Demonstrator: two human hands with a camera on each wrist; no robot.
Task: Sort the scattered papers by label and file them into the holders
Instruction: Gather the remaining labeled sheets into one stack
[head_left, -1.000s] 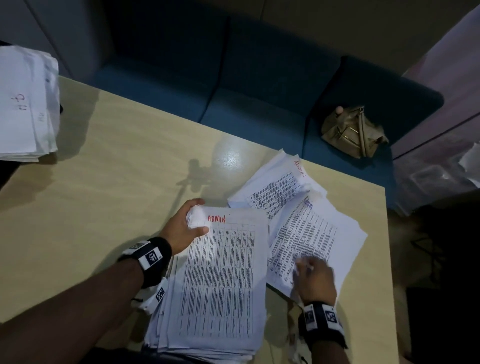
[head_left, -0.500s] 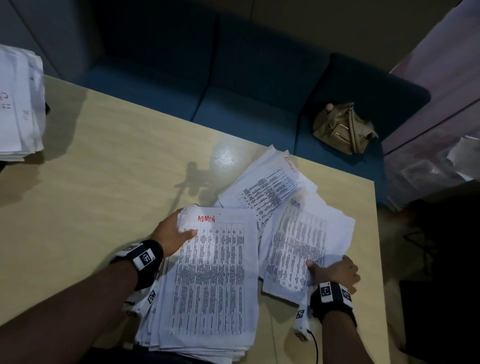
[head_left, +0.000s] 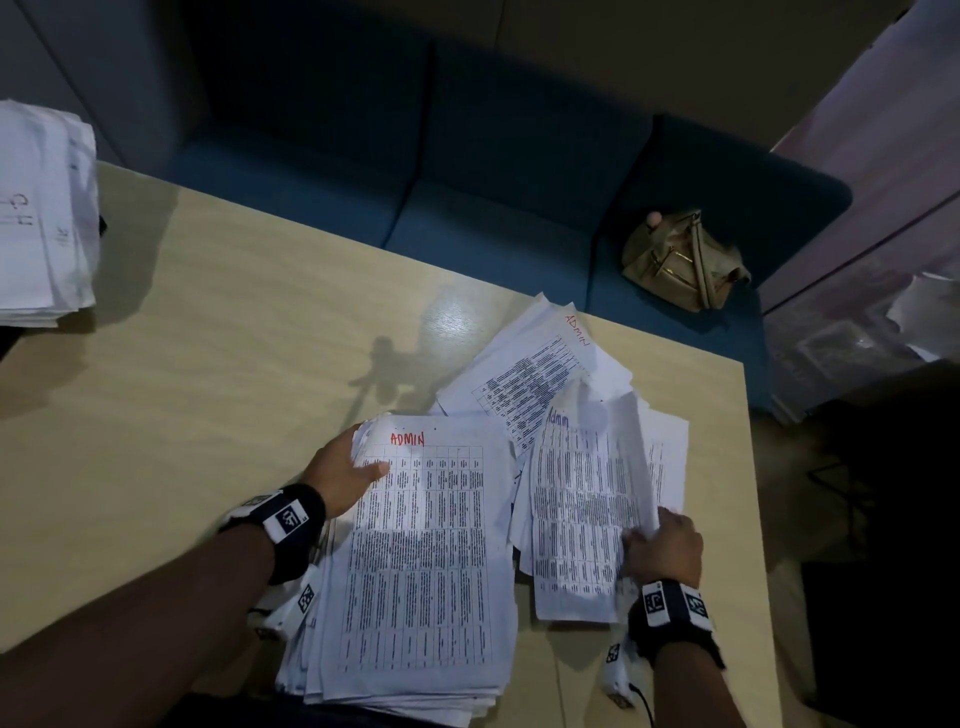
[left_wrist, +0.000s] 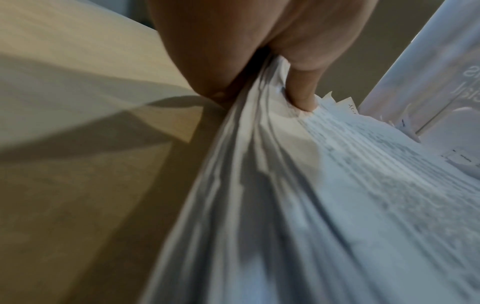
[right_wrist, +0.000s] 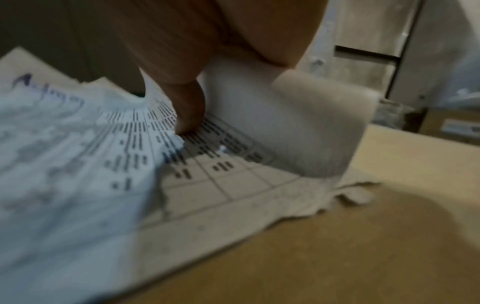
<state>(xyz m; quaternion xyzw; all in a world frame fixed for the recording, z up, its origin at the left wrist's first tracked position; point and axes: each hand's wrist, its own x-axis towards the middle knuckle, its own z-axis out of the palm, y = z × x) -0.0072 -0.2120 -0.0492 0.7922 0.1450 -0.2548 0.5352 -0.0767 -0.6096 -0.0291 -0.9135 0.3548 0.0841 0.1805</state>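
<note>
The blue sofa (head_left: 467, 171) runs behind the pale wooden surface (head_left: 218, 374), a tan handbag (head_left: 685, 260) sitting on its seat. Far left, a separate paper pile (head_left: 41, 218) sits apart. Nearest us is the big ADMIN stack (head_left: 421, 561), and the left hand (head_left: 345, 470) clamps its top left edge, thumb on the sheet and fingers tucked underneath. Beside it lie the loose scattered sheets (head_left: 550, 379), one showing a red ADMIN label. The right hand (head_left: 662, 545) pinches a sheet marked Admin in blue (head_left: 582, 499), its right edge curling up off the pile. This looks like the gathering step. Next, I'd say, that sheet goes across onto the stack, squared up. No holders in sight.
</note>
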